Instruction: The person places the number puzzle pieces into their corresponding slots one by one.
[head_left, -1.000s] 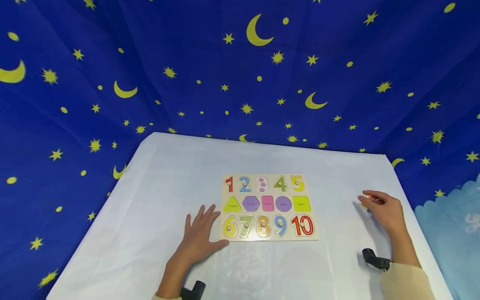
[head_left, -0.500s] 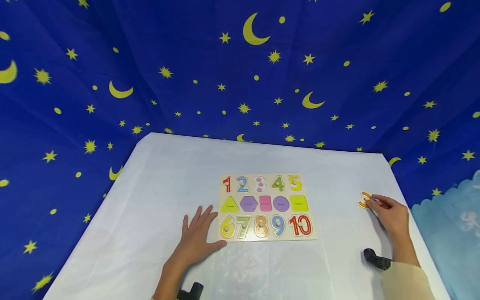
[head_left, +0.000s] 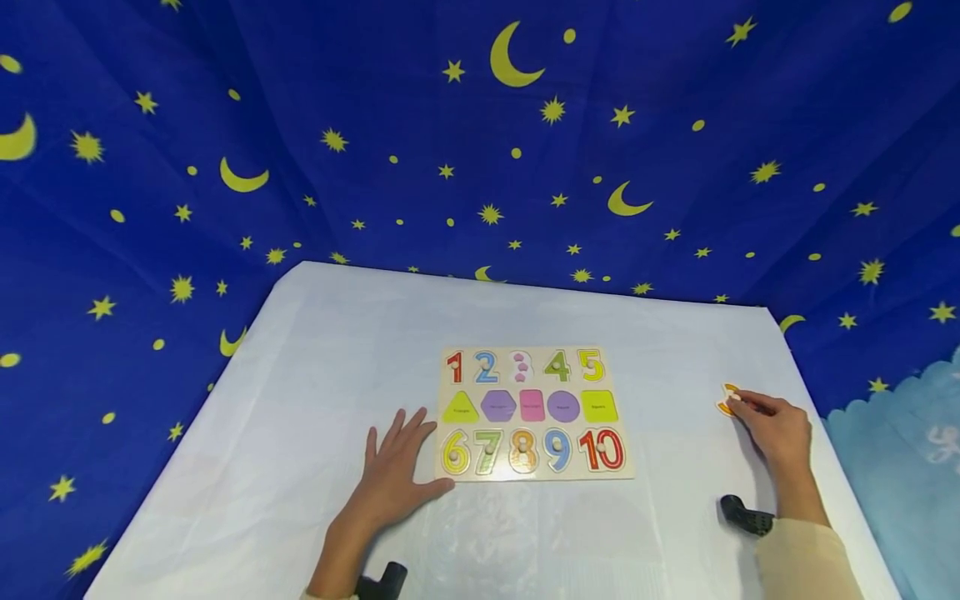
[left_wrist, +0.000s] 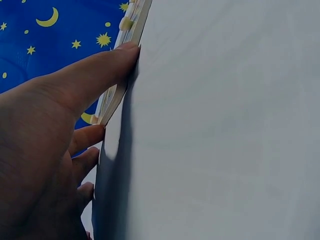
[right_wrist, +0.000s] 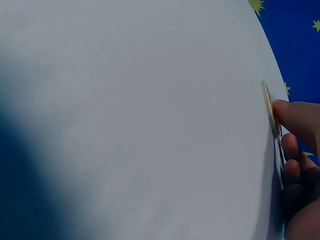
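In the head view a wooden number puzzle board [head_left: 536, 481] lies mid-table. Its slot for 3 [head_left: 521, 367] shows small pink shapes, while the other numbers sit in place with knobs. My left hand [head_left: 392, 483] is spread beside the board's left side, thumb at the near left corner; the left wrist view has the thumb [left_wrist: 107, 65] against the board's edge. Far to the right, my right hand [head_left: 780, 433] pinches an orange-and-white number 3 puzzle piece [head_left: 724, 407] between thumb and fingers, partly covering it. Edge-on, the piece [right_wrist: 270, 110] appears close over the table in the right wrist view.
A white cover spreads over the table [head_left: 375, 333]. Behind it hangs a blue curtain [head_left: 420, 108] with yellow moons and stars, and a light blue cloth [head_left: 900, 442] is at the right. Black wrist-camera mounts [head_left: 746, 515] stick out beside both forearms.
The right hand's fingers have shifted on the number 3 piece, first baring its face, then covering part of it again. My left hand stays by the board.
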